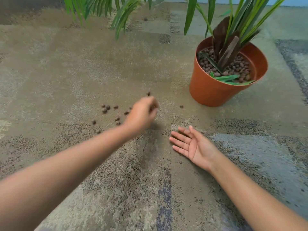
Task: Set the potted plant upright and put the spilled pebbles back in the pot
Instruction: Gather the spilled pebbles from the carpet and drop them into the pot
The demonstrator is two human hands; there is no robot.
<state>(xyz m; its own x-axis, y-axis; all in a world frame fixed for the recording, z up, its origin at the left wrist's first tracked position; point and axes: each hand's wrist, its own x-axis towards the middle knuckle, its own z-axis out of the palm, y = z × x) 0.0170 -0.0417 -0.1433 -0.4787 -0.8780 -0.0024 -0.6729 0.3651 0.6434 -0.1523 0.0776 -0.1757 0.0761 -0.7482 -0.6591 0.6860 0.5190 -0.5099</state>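
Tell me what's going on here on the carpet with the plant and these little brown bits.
A person is gathering spilled pebbles off the carpet. The orange pot stands upright. The left hand, fingers curled, is down among the pebbles; the right hand lies open, palm up, empty.

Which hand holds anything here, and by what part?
The right hand lies palm up and holds nothing. The left hand has fingers curled over the pebbles; motion blur hides whether it pinches one.
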